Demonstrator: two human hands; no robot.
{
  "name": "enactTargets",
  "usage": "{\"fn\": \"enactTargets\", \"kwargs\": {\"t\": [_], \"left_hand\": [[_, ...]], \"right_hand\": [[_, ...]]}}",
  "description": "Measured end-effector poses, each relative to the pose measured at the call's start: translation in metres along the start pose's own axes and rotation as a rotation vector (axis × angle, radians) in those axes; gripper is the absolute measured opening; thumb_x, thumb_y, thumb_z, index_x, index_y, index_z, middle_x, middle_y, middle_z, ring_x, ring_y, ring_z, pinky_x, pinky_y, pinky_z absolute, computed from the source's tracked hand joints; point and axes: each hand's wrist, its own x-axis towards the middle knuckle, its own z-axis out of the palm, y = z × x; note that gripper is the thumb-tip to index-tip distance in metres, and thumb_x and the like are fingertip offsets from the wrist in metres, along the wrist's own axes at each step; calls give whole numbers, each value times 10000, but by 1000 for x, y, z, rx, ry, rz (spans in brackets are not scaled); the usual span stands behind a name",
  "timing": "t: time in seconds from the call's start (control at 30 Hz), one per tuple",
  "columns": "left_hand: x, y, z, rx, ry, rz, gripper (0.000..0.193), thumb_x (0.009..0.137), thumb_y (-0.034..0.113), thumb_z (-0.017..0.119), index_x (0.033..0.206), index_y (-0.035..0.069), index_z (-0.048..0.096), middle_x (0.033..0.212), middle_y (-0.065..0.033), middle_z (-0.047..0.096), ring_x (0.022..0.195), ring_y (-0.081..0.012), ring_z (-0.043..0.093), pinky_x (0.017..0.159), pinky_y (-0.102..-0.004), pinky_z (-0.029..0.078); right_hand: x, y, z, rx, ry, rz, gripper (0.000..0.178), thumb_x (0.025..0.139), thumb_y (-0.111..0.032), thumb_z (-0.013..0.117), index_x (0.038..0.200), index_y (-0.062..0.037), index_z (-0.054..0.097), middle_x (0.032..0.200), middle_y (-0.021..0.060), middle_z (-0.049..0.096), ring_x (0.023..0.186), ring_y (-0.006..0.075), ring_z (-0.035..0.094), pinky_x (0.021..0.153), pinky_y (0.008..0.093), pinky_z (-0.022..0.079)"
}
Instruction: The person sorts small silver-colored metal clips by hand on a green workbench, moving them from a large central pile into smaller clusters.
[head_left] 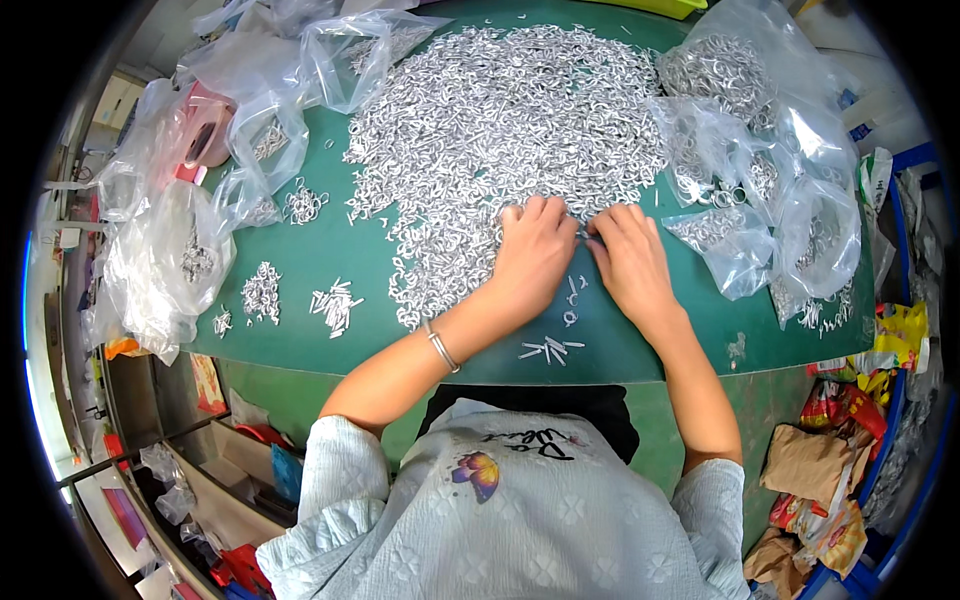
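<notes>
My left hand [537, 248] is closed at the near edge of a big pile of small silvery metal pieces [500, 120], many of them curved. Close beside it, my right hand [632, 262] has its fingers bent and pinched toward the left hand's fingertips. A tiny bit of metal shows between the two hands, too small to name. Below them on the green table [450, 355] lies a short line of small parts, with a ring [570, 318] at its near end. Closer to me are several loose thin metal bars [550, 348].
Left of the pile sit small heaps of metal bars [336, 306], little pieces [262, 292] and rings [305, 203]. Clear plastic bags [170, 260] crowd the left side. More bags of metal parts [725, 75] line the right. A pink container [207, 130] stands far left.
</notes>
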Motion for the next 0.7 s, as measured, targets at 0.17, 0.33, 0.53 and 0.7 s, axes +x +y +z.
{"fn": "enactTargets", "kwargs": {"t": [0.17,0.33,0.53,0.7], "left_hand": [[-1,-8,2,53,-64,93,108,814,126,665,910,81,642,938,-36,543,921,-221,501,789,-375,345],[4,-4,6,-55,-50,112,111,829,106,648,936,80,660,936,-32,555,909,-216,511,784,-367,343],[-17,-1,-25,-205,-27,20,216,801,24,615,1006,56,673,983,-46,586,923,-231,543,786,-365,368],[-32,0,-29,-202,-118,228,228,789,23,616,1011,32,672,1019,-74,589,928,-233,548,788,-361,375]], "right_hand": [[-9,12,-12,-133,81,15,119,802,-50,670,913,-49,627,894,93,553,906,287,526,788,399,417],[-7,6,-7,0,75,-17,96,812,-35,659,893,-28,608,898,98,545,913,286,522,788,400,409],[-18,4,-21,-168,-30,-33,96,787,-24,657,848,-13,584,925,111,538,898,291,509,769,392,389],[-22,-2,-21,-201,-59,-13,109,783,-39,659,844,-18,572,902,114,523,894,290,509,763,394,377]]}}
